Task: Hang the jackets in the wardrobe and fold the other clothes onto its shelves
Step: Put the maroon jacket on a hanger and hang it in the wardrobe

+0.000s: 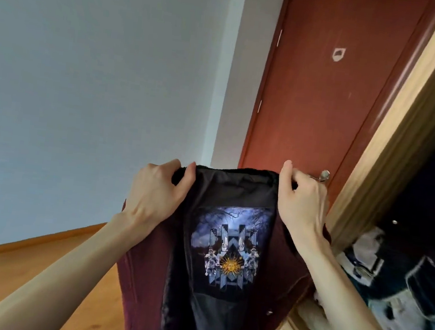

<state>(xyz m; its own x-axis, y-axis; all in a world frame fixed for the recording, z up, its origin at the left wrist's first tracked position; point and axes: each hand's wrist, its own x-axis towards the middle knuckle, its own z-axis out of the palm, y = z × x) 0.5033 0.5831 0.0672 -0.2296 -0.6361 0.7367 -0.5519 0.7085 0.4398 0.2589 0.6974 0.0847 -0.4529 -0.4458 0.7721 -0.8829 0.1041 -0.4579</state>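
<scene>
I see both hands raised, holding jacket (pixel 228 247) up by collar. Left hand (pixel 158 188) grips left collar edge, fingers curled over it; right hand (pixel 300 198) pinches right edge. Jacket hangs open, dark lining with printed patch (pixel 230 247) facing me. Wardrobe (pixel 403 240) at right, door (pixel 327 96) behind.

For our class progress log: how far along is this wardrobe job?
Done: some clothes already lie in the wardrobe at right, though blurred. In hand: the left hand and right hand grip the top edge of a maroon jacket, held open. Left: hanging it; no hanger is visible.
</scene>
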